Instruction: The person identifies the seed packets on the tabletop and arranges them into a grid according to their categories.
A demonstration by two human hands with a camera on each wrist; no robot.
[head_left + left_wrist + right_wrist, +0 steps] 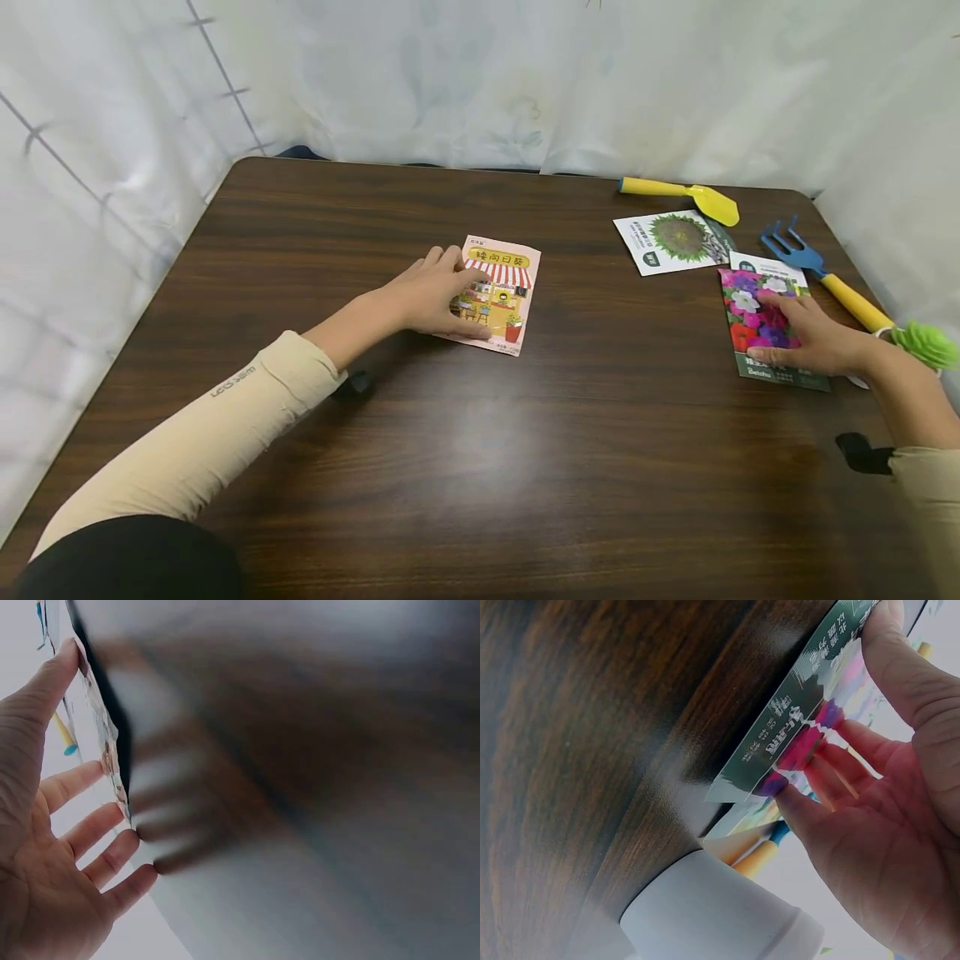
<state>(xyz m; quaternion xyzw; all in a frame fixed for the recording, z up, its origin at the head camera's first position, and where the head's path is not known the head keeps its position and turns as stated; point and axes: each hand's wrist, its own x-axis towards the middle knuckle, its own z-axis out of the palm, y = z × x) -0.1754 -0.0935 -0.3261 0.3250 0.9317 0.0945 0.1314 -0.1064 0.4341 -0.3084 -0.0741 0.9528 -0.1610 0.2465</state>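
Observation:
A pink seed packet [510,300] with a striped awning picture lies near the middle of the table. My left hand [435,298] is over its left part, thumb at the lower area and fingers spread. In the left wrist view the fingertips [146,871] reach down around the packet's edge. At the right, my right hand [813,337] touches a dark green seed packet [742,321] printed with pink, purple and white flowers. Its thumb is at the packet's near left edge, and the fingertips [780,784] rest on the flower picture. A white packet [772,267] lies partly beneath it.
A white packet with a green-fringed flower [667,242] lies at the back right, beside a yellow trowel [682,191]. A blue fork with a yellow handle [855,302] is along the right edge. Close to the right wrist stands a green plant [924,343] in a white pot [712,915].

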